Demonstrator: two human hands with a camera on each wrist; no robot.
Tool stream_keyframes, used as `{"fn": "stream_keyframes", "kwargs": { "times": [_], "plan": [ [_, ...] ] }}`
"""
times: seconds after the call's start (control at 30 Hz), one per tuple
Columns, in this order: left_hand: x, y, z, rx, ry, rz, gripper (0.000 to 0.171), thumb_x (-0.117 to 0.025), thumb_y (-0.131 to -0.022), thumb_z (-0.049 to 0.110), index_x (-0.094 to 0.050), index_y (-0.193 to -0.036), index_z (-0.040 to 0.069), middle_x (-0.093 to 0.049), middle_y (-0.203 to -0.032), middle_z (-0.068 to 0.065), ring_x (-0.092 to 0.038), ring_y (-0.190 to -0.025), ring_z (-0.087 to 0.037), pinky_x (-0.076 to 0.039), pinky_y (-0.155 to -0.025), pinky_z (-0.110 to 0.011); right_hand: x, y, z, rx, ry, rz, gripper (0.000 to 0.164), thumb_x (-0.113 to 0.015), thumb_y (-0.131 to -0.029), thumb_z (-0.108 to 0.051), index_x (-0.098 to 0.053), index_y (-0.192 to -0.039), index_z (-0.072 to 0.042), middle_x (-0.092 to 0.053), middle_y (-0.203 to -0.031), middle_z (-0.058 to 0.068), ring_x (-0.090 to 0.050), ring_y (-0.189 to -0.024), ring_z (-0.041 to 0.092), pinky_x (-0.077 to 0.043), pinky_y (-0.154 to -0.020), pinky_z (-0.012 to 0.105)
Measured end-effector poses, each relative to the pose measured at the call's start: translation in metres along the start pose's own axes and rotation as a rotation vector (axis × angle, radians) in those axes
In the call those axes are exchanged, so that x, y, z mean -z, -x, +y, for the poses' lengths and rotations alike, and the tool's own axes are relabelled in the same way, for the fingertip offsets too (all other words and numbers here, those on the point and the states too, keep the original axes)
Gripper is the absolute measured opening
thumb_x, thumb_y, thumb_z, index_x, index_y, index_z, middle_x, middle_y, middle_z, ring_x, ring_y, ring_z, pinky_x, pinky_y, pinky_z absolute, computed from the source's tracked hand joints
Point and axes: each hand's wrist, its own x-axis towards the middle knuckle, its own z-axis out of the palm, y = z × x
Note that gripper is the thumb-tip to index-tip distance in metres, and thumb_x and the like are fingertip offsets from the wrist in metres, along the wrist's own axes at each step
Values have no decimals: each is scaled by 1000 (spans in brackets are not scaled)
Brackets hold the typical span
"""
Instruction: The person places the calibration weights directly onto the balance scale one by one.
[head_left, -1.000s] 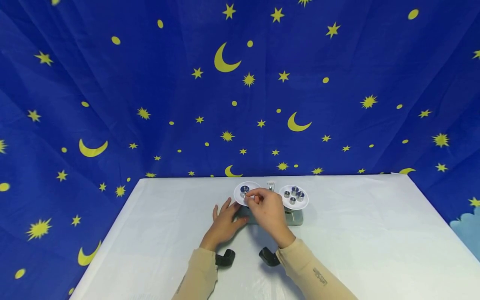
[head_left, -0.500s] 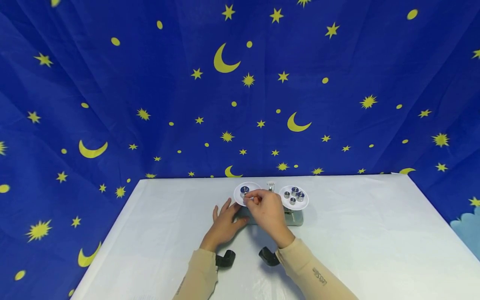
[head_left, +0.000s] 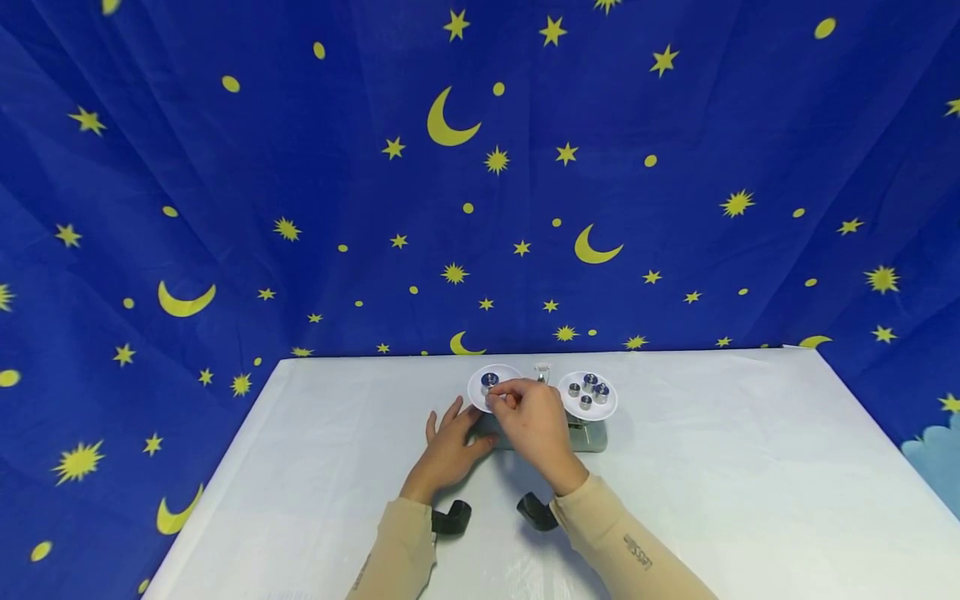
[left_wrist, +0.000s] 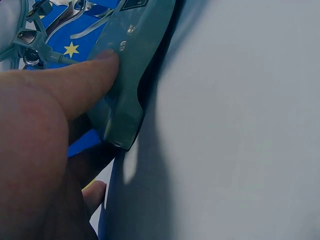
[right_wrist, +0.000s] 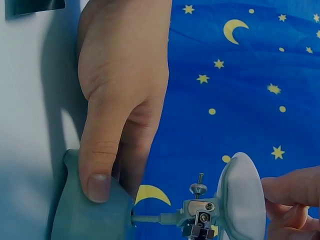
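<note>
A balance scale (head_left: 592, 437) with a grey-green base stands near the table's far edge. My left hand (head_left: 446, 452) grips the left end of the base; in the left wrist view its thumb (left_wrist: 90, 80) lies on one face, other fingers behind. Over the left white pan (head_left: 476, 392), my right hand (head_left: 536, 421) has thumb and forefinger together, pinching what looks like a small metal weight, mostly hidden. Beside those fingertips a larger metal weight (head_left: 490, 381) sits on the pan. In the right wrist view, that pan (right_wrist: 245, 195) appears edge-on next to my right fingertips (right_wrist: 287, 187).
Several small metal weights (head_left: 590, 381) stand on the right white pan (head_left: 602, 410). A white sheet covers the table (head_left: 720, 467). Behind it hangs a blue curtain (head_left: 525, 192) with yellow stars and moons. Black wrist mounts (head_left: 453, 518) project inward from both wrists.
Both hands keep nearly the same place. My right fingertips shift only very slightly over the left pan; the weights on the right pan stay put.
</note>
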Motion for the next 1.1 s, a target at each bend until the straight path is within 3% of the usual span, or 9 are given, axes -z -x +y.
{"fn": "stream_keyframes", "kwargs": {
  "times": [0.47, 0.87, 1.1],
  "plan": [
    [0, 0, -1, -13, -8, 3, 63, -64, -97, 37, -49, -148, 5, -49, -151, -12, -25, -148, -44, 0, -113, -72, 6, 0, -1, -11, 19, -7, 8, -78, -84, -14, -80, -91, -12, -46, -57, -10, -42, -52, 8, -34, -50, 25],
    [-2, 0, -3, -5, -6, 11, 63, -64, -97, 40, -50, -147, 5, -51, -150, -11, -25, -148, -42, 0, -113, -71, 19, 11, 3, 100, 30, 22, 8, -79, -82, -8, -78, -89, -8, -46, -57, -10, -42, -50, 4, -39, -54, 26],
    [-3, 1, -3, -11, -8, 10, 63, -64, -97, 40, -50, -147, 5, -51, -150, -12, -25, -148, -42, 0, -114, -71, 24, 18, 5, 82, 10, 0, 7, -79, -82, -8, -77, -89, -8, -47, -59, -10, -43, -52, 6, -39, -53, 24]
  ]
}}
